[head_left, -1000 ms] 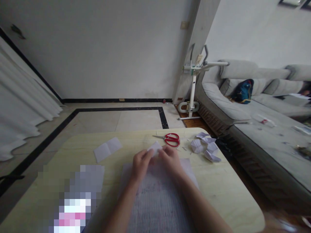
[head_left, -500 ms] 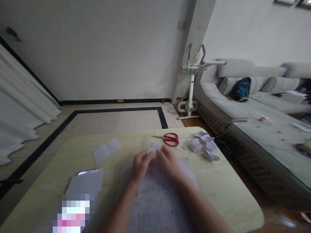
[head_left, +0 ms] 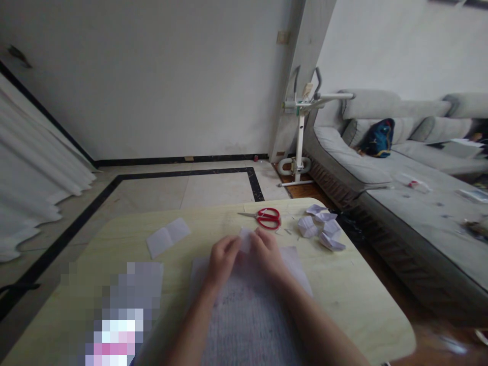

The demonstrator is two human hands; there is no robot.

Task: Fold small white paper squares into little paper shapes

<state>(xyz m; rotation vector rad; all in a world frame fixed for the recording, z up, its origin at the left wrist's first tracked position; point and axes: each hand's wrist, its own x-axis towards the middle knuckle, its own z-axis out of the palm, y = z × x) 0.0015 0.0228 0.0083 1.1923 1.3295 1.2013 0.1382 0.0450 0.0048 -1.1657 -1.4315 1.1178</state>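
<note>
Between my two hands is a small piece of white paper [head_left: 246,241], partly covered by the fingers. My left hand [head_left: 224,258] pinches its left side, and my right hand [head_left: 266,253] grips its right side. Both hands are above a large sheet of paper [head_left: 251,320] with writing on it, spread on the table in front of me. Just beyond the fingers lie scissors [head_left: 268,218] with red handles, blades pointing left. To the right rests a group of folded paper pieces [head_left: 324,229]. Off to the left is a creased white paper [head_left: 168,237], lying flat.
The light wooden table [head_left: 366,300] has rounded corners. A pixelated, bright object [head_left: 118,330] sits at its near left. Beyond the right edge stands a grey sofa [head_left: 419,213] with a blue bag [head_left: 381,138]. White exercise equipment [head_left: 300,137] stands by the wall.
The small paper between my hands has tilted and shows less above the fingers. My left hand has shifted slightly to the right, and the other papers and scissors stay put.
</note>
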